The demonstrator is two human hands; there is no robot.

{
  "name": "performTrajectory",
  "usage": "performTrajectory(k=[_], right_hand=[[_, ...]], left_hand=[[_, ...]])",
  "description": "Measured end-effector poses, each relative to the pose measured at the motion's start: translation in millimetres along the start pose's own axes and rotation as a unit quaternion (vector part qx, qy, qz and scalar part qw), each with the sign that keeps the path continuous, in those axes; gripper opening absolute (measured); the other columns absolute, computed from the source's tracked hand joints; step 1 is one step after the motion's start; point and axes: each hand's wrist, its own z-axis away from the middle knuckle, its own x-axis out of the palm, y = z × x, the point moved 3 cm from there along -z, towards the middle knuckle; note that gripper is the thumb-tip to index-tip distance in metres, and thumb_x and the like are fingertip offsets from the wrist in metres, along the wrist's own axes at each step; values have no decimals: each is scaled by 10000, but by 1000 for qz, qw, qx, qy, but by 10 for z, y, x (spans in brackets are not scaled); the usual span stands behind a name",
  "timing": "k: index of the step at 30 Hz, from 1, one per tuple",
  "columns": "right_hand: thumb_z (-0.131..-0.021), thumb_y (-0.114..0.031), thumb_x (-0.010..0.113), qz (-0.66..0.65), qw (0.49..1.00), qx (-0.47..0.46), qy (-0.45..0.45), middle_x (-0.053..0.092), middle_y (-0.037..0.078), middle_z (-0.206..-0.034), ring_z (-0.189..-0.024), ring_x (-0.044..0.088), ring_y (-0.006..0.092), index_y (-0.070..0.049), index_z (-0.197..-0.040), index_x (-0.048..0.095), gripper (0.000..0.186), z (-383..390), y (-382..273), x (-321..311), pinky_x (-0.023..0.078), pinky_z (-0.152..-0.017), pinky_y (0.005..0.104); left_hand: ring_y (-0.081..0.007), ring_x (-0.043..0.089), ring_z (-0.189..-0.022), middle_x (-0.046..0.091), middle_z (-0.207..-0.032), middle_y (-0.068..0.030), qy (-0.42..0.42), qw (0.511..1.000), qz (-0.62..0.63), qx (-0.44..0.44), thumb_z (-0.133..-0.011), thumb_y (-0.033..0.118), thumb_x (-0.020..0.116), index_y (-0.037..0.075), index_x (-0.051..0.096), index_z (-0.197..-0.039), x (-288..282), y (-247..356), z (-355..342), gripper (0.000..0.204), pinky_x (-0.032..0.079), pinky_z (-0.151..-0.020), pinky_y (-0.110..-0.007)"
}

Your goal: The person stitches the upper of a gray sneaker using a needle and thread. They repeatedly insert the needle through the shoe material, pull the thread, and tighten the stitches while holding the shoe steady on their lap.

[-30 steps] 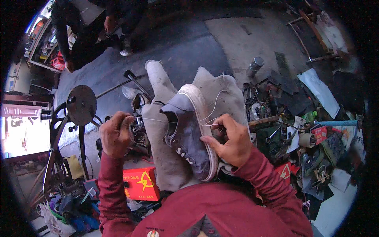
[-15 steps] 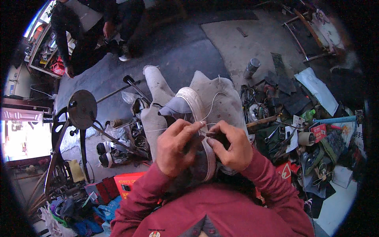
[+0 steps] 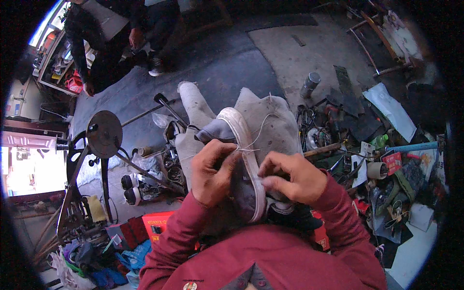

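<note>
A grey shoe (image 3: 216, 130) with a white sole (image 3: 237, 126) rests on its side across a stained pale cloth (image 3: 278, 116) on my lap. White thread (image 3: 263, 124) comes from the sole's edge and loops over the cloth. At that edge, my left hand (image 3: 212, 171) pinches the thread between thumb and forefinger. My right hand (image 3: 295, 179) is just right of the sole, its thumb and forefinger apart, with nothing visible between them. Its other fingers are curled and partly hidden.
A black metal stand with a round disc (image 3: 104, 134) stands at left, near a pair of shoes (image 3: 130, 188). Tools and scraps lie right, with a metal canister (image 3: 310, 84), a green bottle (image 3: 380, 141) and a tape roll (image 3: 377, 170). Another person's hand (image 3: 136, 37) shows at upper left.
My right hand has drawn back from the left fingers, down and to the right, and its fingers have parted. My left hand has shifted slightly up, still at the sole's edge.
</note>
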Motion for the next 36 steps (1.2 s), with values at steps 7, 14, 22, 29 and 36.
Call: performTrajectory(k=[7, 14, 22, 29, 36], right_hand=[[-954, -21, 652, 59, 982, -4, 181, 705, 118, -888, -842, 714, 174, 30, -1061, 603, 128, -154, 146, 72, 553, -766, 311], [-950, -33, 663, 117, 977, -86, 158, 706, 113, -860, -781, 686, 149, 12, -1042, 614, 114, -165, 264, 66, 545, -722, 300], [-1040, -302, 617, -521, 692, -182, 465, 491, -32, -771, -538, 364, 52, -41, -1193, 619, 302, 369, 510, -1069, 272, -440, 216], [-888, -146, 784, 98, 939, -68, 323, 685, 15, -923, -639, 516, 50, -46, -1181, 667, 331, -118, 283, -19, 410, -555, 235], [-741, -314, 953, 249, 930, -82, 258, 551, 33, -608, -525, 512, 117, -59, -944, 617, 468, -305, 126, 214, 408, -496, 301]], left_hand=[[-100, 611, -823, 650, -854, -49, -19, 998, 48, -44, -945, 32, 701, -30, 672, -991, -72, -33, 46, 82, 491, -758, -257], [-71, 602, -851, 681, -900, -40, 6, 986, 119, -121, -961, 42, 690, -16, 674, -1003, -41, -25, 31, 74, 490, -771, -244], [-78, 585, -840, 663, -855, -32, -13, 990, 89, -108, -971, 76, 690, -16, 667, -1015, -53, -72, 11, 105, 489, -780, -251], [-74, 574, -831, 661, -862, -15, -25, 989, 100, -102, -992, 87, 672, -13, 673, -1033, -48, -84, -4, 108, 478, -759, -247], [-61, 503, -677, 606, -791, 1, 24, 944, 281, -172, -1090, 217, 555, 37, 687, -1061, -232, -139, 18, 225, 407, -633, -219]])
